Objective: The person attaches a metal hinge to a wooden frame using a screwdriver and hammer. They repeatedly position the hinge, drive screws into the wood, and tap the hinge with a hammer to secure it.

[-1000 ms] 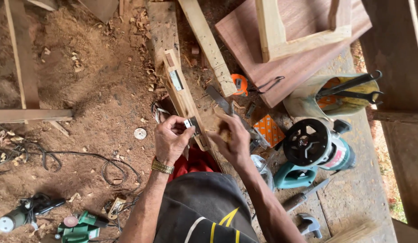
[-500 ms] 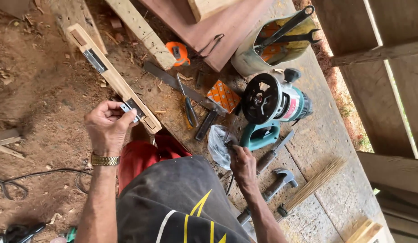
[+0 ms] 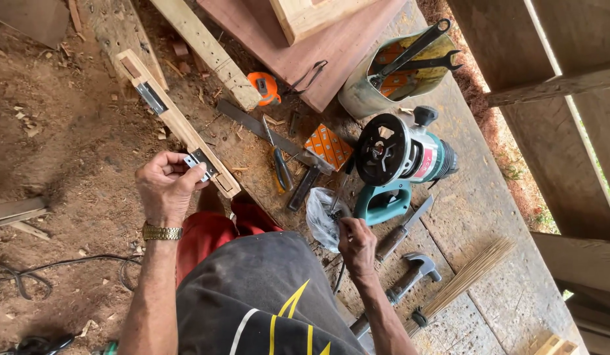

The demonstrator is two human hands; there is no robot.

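The left hand [image 3: 165, 187] pinches a small metal hinge [image 3: 197, 164] against the near end of a wooden strip [image 3: 177, 121] that runs off toward eleven o'clock. The right hand [image 3: 357, 244] reaches into a clear plastic bag [image 3: 320, 217] on the workbench [image 3: 489, 217]. At one o'clock from it lies a teal router [image 3: 403, 158]; a hammer [image 3: 410, 273] rests at four o'clock.

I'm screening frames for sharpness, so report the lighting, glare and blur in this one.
Head view: soft, even daylight under cover, no hard shadows; the strip of ground past the bench edge at right is brighter. The left hand on the metal hinge and the right hand at the clear plastic bag look sharp, with no motion blur. Mild sheen on the bag.
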